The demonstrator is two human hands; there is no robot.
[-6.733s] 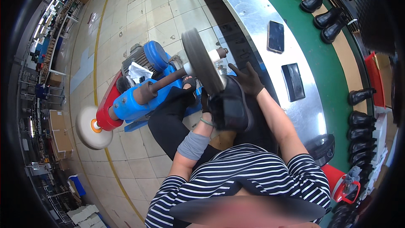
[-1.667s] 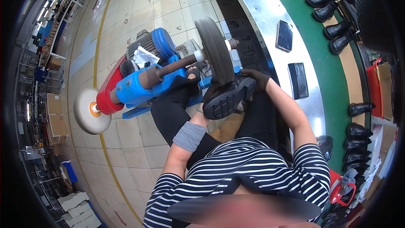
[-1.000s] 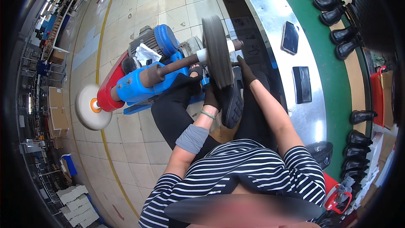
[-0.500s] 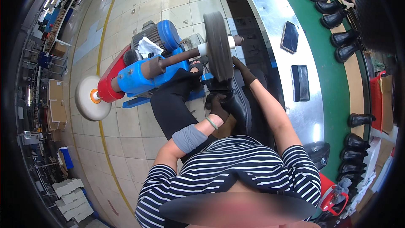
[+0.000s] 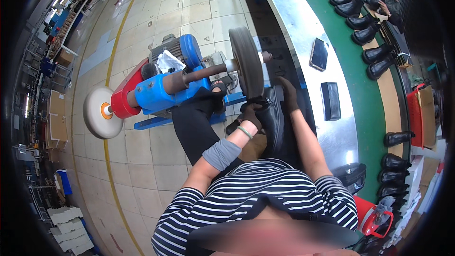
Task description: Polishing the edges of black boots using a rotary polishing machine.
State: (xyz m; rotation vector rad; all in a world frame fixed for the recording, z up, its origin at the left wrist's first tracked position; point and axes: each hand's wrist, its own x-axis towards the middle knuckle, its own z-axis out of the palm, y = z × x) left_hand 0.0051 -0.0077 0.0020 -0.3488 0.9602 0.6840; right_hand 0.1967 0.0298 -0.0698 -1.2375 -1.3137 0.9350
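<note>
I hold a black boot [image 5: 274, 124] upright against the lower edge of a dark grinding wheel [image 5: 247, 61]. My left hand [image 5: 250, 113], in a black glove with a green wristband, grips the boot's near side. My right hand [image 5: 287, 95], also gloved, clasps the boot's far side at its top. The wheel turns on a shaft of a blue and red motor unit [image 5: 163, 83] that carries a white buffing disc [image 5: 98, 113] at its other end.
To my right runs a curved metal bench [image 5: 303, 33] with two dark flat devices, beside a green conveyor belt [image 5: 360, 66] carrying several black boots. A red basket [image 5: 424, 114] stands at far right. Tiled floor with a yellow line lies on the left.
The boot was turned from lying sideways under the wheel to standing upright against it. My hands shifted grip, the right one moving up to the boot's top.
</note>
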